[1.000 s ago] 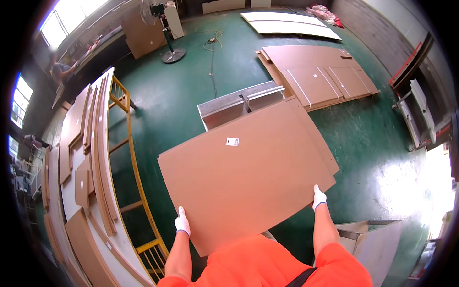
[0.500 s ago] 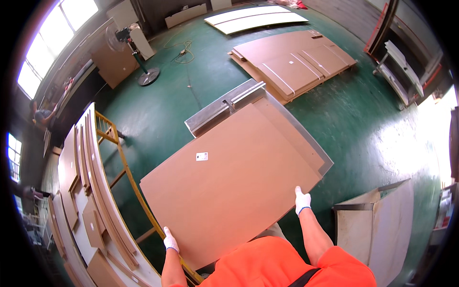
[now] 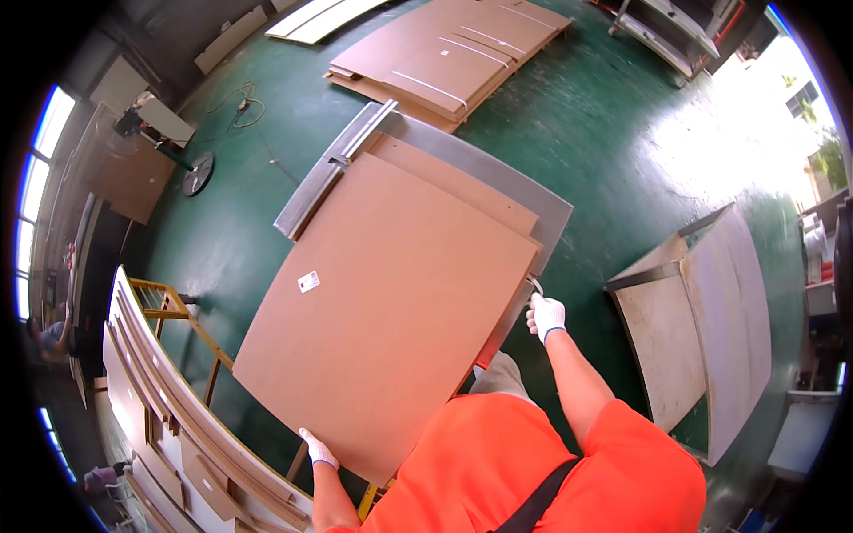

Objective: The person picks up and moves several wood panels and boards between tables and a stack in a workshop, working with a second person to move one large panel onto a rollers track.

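A large flat brown board (image 3: 382, 311) with a small white label lies in front of me, over another brown board (image 3: 471, 182) and a grey metal-topped stand (image 3: 533, 200). My left hand (image 3: 319, 449), in a white glove, grips the large board's near left edge; its fingers under the edge are partly hidden. At the right corner, my gloved right hand (image 3: 546, 315) is closed around a curved metal handle (image 3: 535, 285) beside the boards. That hand is off the large board.
To my left, a yellow-framed rack (image 3: 213, 342) carries several brown boards. Strapped brown boards (image 3: 444, 53) lie stacked ahead on the green floor. An open angular panel box (image 3: 693, 329) stands on the right. A pedestal fan (image 3: 197, 174) and coiled cable (image 3: 242, 105) are far left.
My right hand has let go of the large board's corner and taken hold of the metal handle. My left hand stays on the board's edge. The view has turned to the right.
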The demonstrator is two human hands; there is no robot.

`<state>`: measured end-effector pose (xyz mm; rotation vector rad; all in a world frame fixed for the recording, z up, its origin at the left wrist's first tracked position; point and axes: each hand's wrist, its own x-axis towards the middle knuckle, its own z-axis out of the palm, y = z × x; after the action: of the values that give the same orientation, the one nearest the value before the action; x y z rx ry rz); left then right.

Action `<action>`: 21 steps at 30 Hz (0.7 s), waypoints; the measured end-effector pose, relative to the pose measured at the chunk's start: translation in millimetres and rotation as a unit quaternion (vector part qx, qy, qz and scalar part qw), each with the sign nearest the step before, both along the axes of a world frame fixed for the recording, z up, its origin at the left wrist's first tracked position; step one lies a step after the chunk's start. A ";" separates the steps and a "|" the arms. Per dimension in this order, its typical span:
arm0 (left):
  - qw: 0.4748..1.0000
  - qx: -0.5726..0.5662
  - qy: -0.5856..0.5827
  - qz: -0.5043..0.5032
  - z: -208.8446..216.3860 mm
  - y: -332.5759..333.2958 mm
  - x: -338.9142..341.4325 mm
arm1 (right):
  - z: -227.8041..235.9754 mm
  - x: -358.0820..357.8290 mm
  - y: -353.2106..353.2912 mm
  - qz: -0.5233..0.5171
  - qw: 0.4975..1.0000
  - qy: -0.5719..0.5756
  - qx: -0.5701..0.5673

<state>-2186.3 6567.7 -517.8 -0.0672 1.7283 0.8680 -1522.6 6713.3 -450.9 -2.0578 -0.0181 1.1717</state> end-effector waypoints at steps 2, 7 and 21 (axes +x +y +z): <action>0.999 -0.022 -0.034 -0.022 5.0 9.7 5.1 | -48.2 29.5 -24.8 -0.120 0.987 0.098 0.044; 0.997 -0.041 -0.061 -0.031 17.3 10.3 3.6 | -74.7 35.4 4.1 -0.332 0.843 0.335 0.259; 0.997 -0.029 0.050 -0.043 41.3 12.1 43.1 | 154.7 7.3 64.5 -0.099 0.827 -0.334 0.442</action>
<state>-2143.2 6579.9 -476.5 0.0113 1.8354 0.7700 -1515.3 6777.8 -296.2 -1.4479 -0.5655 0.1554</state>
